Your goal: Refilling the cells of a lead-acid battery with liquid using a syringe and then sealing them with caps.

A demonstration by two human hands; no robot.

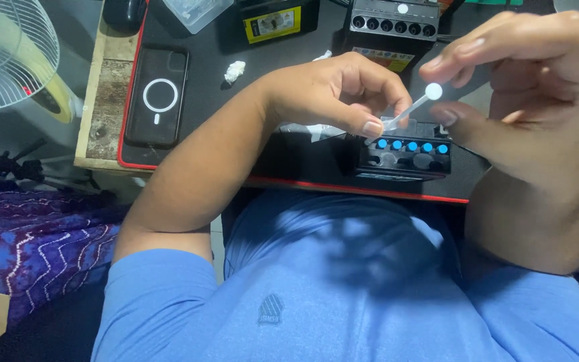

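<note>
Left hand [333, 90] has a thin white plastic stick [415, 106] at its lower end, thumb and forefinger closed around it, right over the small black battery [405, 153]. Right hand [537, 94] is at the stick's round white tip [433, 91]; its fingers [477, 47] curl loosely around the tip, and I can't tell whether they actually pinch it or just hover.

Handling, my read:
- Stick: very light, slim, probably bends a bit, smooth plastic so it could twist between the fingers. Best hold is low on the shaft near the battery, with the ball end as second hold.
- Battery: compact but likely dense and rigid, sits flat near the counter's [209, 100] front edge by the red trim. Take it by the side walls, not by the caps.
- Blue caps [412, 145]: small, look pressed in, easy to drop.

Counts:
- Blue caps in the row: 5 visible, a sixth spot may be hidden under the thumb
- Batteries: 1 under the hands, 1 more at the back with a row of round ports [393, 25], 1 black box with a yellow label [273, 21]
- Phone [157, 97]: 1, face down at left
- Crumpled white paper bit [234, 70]: 1
- Fan [8, 53]: 1, beside the counter
- Clear plastic packet [196, 10]: 1, top edge
</note>
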